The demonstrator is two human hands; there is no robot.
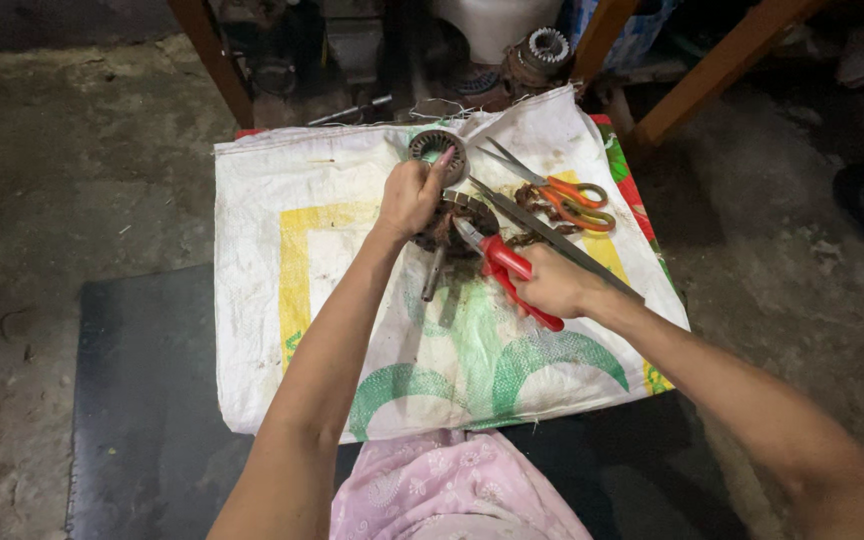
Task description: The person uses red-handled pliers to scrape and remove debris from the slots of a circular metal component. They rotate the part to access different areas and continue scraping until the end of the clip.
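The left hand [410, 198] is closing around the top of a round motor core [457, 225], a dark, rusty metal piece with slots in it, and is pressing it down on the white woven sack [282, 300] that is lying over a dark mat [142, 400] on the floor. A short shaft [434, 275] is coming out from under this hand and is pointing toward the person, so the long axis of the core is running from the far side to the near side, a little tilted.

The right hand [557, 285] is gripping the red handles of a pair of pliers [497, 262]. The pliers are lying slanted: the handles are near the right hand and the nose is pointing up and to the left, where it is touching the core just under the fingers of the left hand. So the core is lying to the left of the right hand and a little farther away, and the left hand is the nearer one, because it is already resting on it.

Just behind the left hand, a second round slotted ring [438, 150] is lying on the sack. To the right of it, beyond the right hand, orange-handled scissors [562, 195] are lying next to some brown tangled wire [542, 215], and a long flat metal file [552, 240] is lying diagonally between the scissors and the right hand.
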